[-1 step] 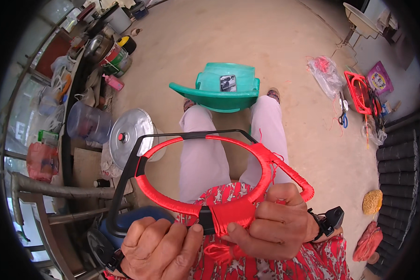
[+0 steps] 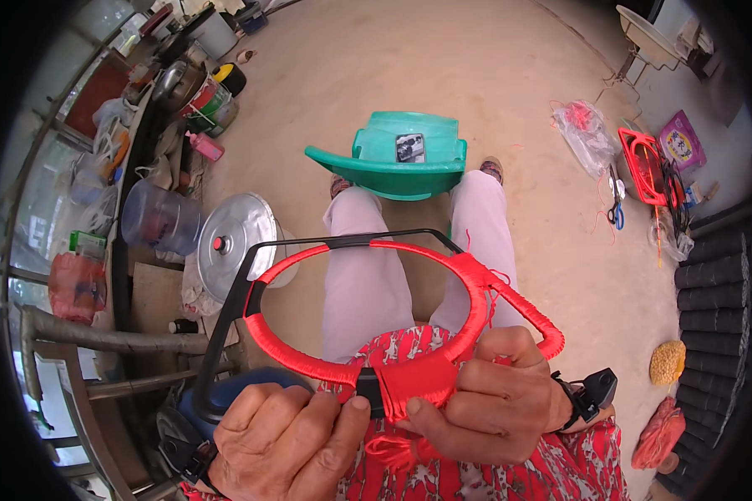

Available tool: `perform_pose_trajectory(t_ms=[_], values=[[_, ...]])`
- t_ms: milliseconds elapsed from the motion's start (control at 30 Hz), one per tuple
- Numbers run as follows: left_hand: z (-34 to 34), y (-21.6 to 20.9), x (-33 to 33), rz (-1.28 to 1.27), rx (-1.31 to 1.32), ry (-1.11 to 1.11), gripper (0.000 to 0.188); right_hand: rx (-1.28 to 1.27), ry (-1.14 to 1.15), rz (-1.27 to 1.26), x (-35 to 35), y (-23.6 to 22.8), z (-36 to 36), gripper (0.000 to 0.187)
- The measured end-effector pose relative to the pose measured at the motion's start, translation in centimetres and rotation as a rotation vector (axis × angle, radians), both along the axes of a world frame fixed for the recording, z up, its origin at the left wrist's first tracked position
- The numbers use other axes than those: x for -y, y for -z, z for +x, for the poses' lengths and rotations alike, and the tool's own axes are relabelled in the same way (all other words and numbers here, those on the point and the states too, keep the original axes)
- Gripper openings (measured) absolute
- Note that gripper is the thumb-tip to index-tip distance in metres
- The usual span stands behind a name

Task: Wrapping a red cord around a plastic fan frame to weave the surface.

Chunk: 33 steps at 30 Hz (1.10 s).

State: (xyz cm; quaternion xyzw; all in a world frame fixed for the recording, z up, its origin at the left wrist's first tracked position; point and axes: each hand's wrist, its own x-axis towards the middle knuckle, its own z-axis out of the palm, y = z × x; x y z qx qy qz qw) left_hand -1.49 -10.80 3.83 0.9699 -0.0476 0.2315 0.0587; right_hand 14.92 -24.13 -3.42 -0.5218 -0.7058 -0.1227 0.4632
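Observation:
A black frame [image 2: 230,321] with a round inner ring [image 2: 297,354] lies level over my lap. Glossy red cord covers most of the ring and the frame's right corner [image 2: 548,341], while short black stretches stay bare. My left hand [image 2: 297,442] is closed on the near side, its thumb tip beside a bare black section [image 2: 370,392]. Just to the right, my right hand [image 2: 497,401] is closed round the red-wrapped band [image 2: 418,386], thumb pressed against it. A loose bundle of red cord [image 2: 397,452] hangs beneath the thumbs. Both hands' undersides are hidden.
Beyond my knees stands a green plastic chair [image 2: 393,174] with a small dark device on it. A lidded metal pot [image 2: 238,242] is at the left. On the floor at right lie blue-handled scissors [image 2: 617,213], a plastic bag [image 2: 586,138] and a red frame [image 2: 643,167].
My left hand has shifted slightly to the right and its thumb has moved a little up. The frame and my right hand look almost the same.

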Motion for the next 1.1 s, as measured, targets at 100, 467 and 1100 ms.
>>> perform_pose_trajectory(t_ms=[100, 467, 1100], values=[[1.7, -0.5, -1.0, -0.210, -0.127, 0.003, 0.038, 0.012, -0.009, 0.016, -0.2, 0.0, 0.1, 0.018], [1.1, -1.5, -2.4, -0.548, -0.539, 0.066, 0.044, 0.090, -0.056, 0.001, -0.4, -0.2, -0.4, 0.018], [0.8, 0.2, -4.0, -0.514, -0.709, 0.113, 0.022, 0.089, -0.160, -0.082, -0.2, 0.1, -1.3, 0.017]])
